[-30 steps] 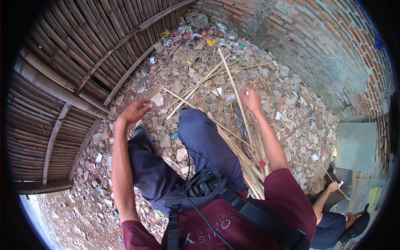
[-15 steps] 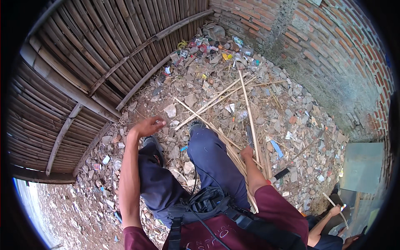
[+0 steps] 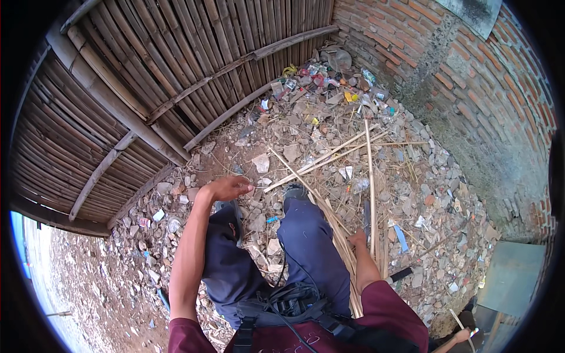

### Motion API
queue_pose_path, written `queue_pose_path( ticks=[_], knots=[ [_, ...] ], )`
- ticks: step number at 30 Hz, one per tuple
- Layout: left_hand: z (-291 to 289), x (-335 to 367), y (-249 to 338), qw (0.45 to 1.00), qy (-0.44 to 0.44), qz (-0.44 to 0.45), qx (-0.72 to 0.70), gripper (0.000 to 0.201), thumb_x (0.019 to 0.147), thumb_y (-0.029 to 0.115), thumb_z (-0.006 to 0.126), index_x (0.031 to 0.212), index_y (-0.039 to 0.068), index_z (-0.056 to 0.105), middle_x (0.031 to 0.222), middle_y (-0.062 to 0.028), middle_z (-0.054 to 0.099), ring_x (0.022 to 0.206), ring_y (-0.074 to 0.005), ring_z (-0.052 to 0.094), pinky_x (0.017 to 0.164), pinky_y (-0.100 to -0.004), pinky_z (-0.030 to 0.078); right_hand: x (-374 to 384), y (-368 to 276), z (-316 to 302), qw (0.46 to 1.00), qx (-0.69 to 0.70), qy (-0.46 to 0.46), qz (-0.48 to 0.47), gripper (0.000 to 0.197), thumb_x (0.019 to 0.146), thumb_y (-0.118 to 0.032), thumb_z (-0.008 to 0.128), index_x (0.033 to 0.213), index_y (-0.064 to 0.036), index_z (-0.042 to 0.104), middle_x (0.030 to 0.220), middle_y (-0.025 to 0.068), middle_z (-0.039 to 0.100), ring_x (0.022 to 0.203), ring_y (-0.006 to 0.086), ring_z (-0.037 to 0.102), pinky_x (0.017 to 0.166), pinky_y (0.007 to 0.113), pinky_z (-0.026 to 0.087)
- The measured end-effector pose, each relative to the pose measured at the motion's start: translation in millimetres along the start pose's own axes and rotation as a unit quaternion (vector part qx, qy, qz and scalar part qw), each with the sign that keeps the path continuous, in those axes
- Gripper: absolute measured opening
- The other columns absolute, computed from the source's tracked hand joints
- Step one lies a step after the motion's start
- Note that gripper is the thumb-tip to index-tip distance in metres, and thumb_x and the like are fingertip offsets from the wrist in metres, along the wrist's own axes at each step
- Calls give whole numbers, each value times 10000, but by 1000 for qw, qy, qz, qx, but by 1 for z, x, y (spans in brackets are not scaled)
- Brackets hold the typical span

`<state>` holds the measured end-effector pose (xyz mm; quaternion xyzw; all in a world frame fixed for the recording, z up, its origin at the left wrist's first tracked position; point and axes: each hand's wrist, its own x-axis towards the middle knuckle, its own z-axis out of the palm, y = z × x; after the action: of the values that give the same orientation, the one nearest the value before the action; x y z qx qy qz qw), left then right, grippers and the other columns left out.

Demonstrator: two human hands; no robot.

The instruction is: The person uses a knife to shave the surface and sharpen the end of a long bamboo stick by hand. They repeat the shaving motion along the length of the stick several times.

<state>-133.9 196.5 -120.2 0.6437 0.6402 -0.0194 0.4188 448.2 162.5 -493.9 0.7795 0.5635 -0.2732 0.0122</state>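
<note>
My left hand (image 3: 228, 188) hovers over the rubble in front of my left foot, fingers loosely spread and nothing in them. My right hand (image 3: 357, 237) is low beside my right leg, its fingers closed. A dark, narrow blade, seemingly a knife (image 3: 366, 216), extends forward from it; its grip is hidden by the hand. Just right of the blade lies a long pale bamboo strip (image 3: 371, 176). More bamboo strips (image 3: 323, 159) cross one another on the ground ahead, and a bundle of strips (image 3: 343, 247) runs along my right thigh.
A bamboo wall (image 3: 176, 76) stands at the left, a brick wall (image 3: 471, 88) at the right. Stones and litter (image 3: 329, 88) cover the ground. A black handle (image 3: 401, 275) lies right of my forearm. At the lower right, another person's hand (image 3: 462, 335) is near a pale strip.
The view has shifted, so the scene sits lower and farther right. My hands keep nearly the same places over the ground. Less of the other person shows.
</note>
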Motion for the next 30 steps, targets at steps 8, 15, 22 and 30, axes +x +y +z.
queue_pose_path(
  ticks=[8,15,22,30],
  knots=[
    [1,4,-2,1000,-8,-11,-6,685,1047,650,570,1479,120,606,1256,-130,764,1115,-262,748,979,-422,588,-35,-12,-41,999,27,-2,-21,353,861,-191,728,1204,-111,746,1211,242,742,1110,433,716,970,528,561],
    [3,6,18,999,45,23,15,700,1039,627,592,1461,69,608,1300,-252,726,1271,-395,674,1083,-463,522,-62,-34,-60,937,132,165,-279,244,891,-151,726,1108,-41,747,982,215,764,934,444,735,876,497,574],
    [9,15,47,991,126,47,19,936,1008,675,617,1598,-19,402,1463,-324,597,1382,-414,594,1164,-467,469,-82,-59,-90,935,246,156,-204,225,955,-170,743,1133,-32,743,972,174,778,929,327,769,813,403,578],
    [22,31,94,950,104,104,-275,1231,961,750,622,1664,-97,72,1656,-382,302,1509,-449,427,1194,-498,452,-129,-155,-147,883,299,171,-319,235,930,-182,781,1102,-24,765,919,130,784,884,232,767,823,353,578]
  ],
)
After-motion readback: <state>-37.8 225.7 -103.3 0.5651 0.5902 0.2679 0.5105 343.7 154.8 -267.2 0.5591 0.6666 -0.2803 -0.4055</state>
